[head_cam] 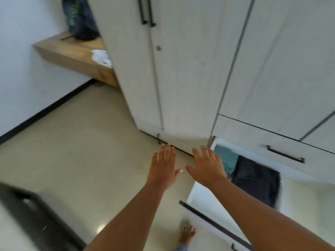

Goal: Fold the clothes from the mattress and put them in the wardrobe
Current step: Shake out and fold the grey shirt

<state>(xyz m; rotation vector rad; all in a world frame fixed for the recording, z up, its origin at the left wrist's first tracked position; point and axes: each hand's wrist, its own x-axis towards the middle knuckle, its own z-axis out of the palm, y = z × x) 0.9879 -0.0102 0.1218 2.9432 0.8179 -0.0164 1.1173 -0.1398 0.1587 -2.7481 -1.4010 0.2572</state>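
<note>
Both hands are out front and carrying nothing: the left hand (164,167) and the right hand (208,167) hover palms down, fingers (167,151) straight, spread and released, above the floor (81,151) at the foot of the wardrobe (181,78). The clothes sit just right of the right fingers and lower down. A dark folded garment (257,182) lies beside a teal one (226,160) in the open drawer (197,200).

That pair looks stowed, so the likely choice is to shut the drawer or fetch more. If more is coming, leaving it open saves a move. Otherwise a flat, even push on the drawer front would serve, after checking that no cloth laps over the rim. The bare foot (187,234), below the fingers beside that front, should be kept out of the way.

Far left of the fingers and beyond them, a wooden surface (72,55) against the white wall carries a dark bag (79,20) and a crumpled white cloth (101,57). Near left there is a blurred dark shape (27,214), too smeared to name. No mattress is in view.
</note>
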